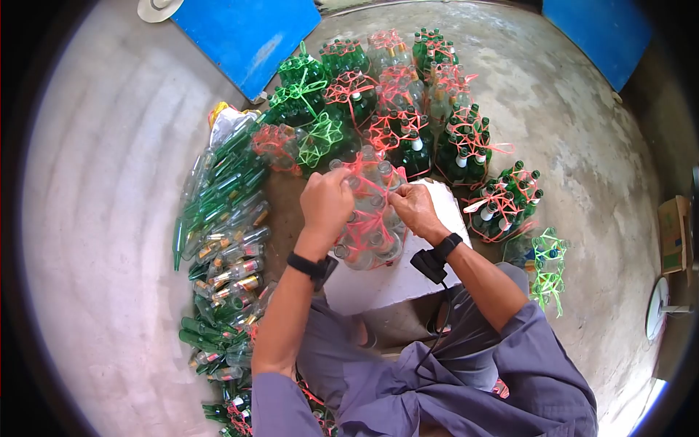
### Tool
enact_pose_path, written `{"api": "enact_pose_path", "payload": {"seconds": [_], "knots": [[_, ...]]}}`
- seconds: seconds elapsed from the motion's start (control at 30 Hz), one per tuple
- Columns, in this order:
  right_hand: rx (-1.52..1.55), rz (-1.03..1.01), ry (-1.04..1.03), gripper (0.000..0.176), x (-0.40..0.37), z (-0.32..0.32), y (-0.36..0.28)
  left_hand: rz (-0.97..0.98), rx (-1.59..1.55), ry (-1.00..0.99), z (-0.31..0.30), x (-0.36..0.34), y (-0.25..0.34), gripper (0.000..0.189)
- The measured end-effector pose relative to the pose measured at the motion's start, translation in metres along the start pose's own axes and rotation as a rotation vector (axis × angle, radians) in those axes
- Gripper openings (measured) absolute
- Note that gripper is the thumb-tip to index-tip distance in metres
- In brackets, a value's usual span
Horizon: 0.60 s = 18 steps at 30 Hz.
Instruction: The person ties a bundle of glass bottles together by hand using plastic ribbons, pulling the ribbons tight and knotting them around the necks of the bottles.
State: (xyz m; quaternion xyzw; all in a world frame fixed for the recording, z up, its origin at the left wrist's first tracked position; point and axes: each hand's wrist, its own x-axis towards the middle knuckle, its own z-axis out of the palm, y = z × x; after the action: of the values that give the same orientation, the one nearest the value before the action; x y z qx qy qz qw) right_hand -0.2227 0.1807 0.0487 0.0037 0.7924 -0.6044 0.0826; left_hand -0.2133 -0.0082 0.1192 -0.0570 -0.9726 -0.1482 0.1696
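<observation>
A bundle of clear glass bottles point(355, 256) stands upright on a white block point(429, 280) in front of me, with red plastic twine point(370, 218) criss-crossed around the necks. My left hand point(325, 207) is closed at the left side of the bundle, its fingers curled on the twine; the fingertips are partly hidden. On the right side, my right hand point(416, 209) pinches a strand of the same twine between thumb and fingers, close above the bottle mouths. Black straps with small devices sit on both wrists.
Twine-tied bundles of green bottles point(466, 149) and clear bottles stand beyond the block. Loose bottles point(229, 273) lie piled along the left wall. A green-tied bundle point(547, 266) stands at right. Blue panels point(244, 36), a cardboard box point(673, 233) and a round white object point(657, 306) are farther out.
</observation>
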Motion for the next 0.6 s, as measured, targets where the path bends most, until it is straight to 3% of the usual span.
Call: {"api": "enact_pose_path", "payload": {"seconds": [0.07,0.17,0.33,0.6], "knots": [[-0.008,0.001,0.002,0.030,0.000,0.000,0.003,0.124,-0.162,0.124,-0.003,-0.014,0.015,0.023],[-0.055,-0.087,0.037,0.029,0.001,0.004,0.011,0.191,-0.043,0.127,0.002,-0.039,0.034,0.036],[-0.120,-0.201,0.043,0.030,0.001,0.001,0.011,0.190,0.044,0.068,0.013,-0.052,0.041,0.050],[-0.112,-0.148,-0.026,0.029,-0.003,-0.007,0.003,0.150,-0.043,-0.033,0.009,-0.052,0.044,0.057]]}}
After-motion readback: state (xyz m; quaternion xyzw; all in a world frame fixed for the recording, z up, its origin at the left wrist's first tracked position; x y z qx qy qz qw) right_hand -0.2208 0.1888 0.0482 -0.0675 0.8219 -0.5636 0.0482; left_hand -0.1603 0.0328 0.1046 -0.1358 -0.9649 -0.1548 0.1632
